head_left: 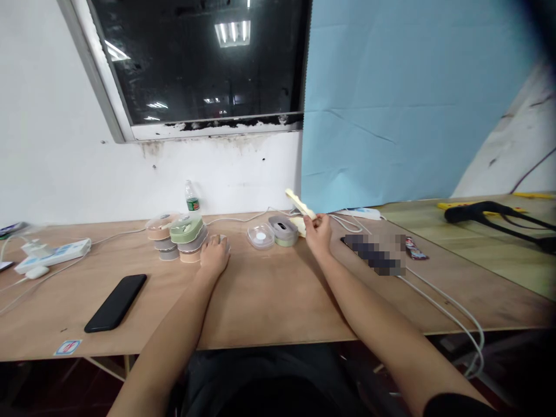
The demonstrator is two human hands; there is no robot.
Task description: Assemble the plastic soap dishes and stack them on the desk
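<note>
My right hand [318, 233] is raised above the table, pinching a thin, pale yellow piece [299, 202] with a wavy edge that tilts up to the left. Beneath it lies another pale yellow piece [299, 226], partly hidden by the hand. Left of that stands a round grey-and-green container [284, 233] with a dark slot on top. A small clear square box [261, 236] with a white disc sits beside it. My left hand [215, 253] is palm down with fingers bent over something pale or clear, mostly covered. It is close to stacked green, grey and peach containers [187, 230].
A black phone [116, 303] lies front left, near a white power strip [56, 255]. A small bottle [191, 197] stands by the wall. To the right are a blurred-out dark object [373, 255], a snack wrapper [416, 248] and a white cable [452, 301] hanging over the edge.
</note>
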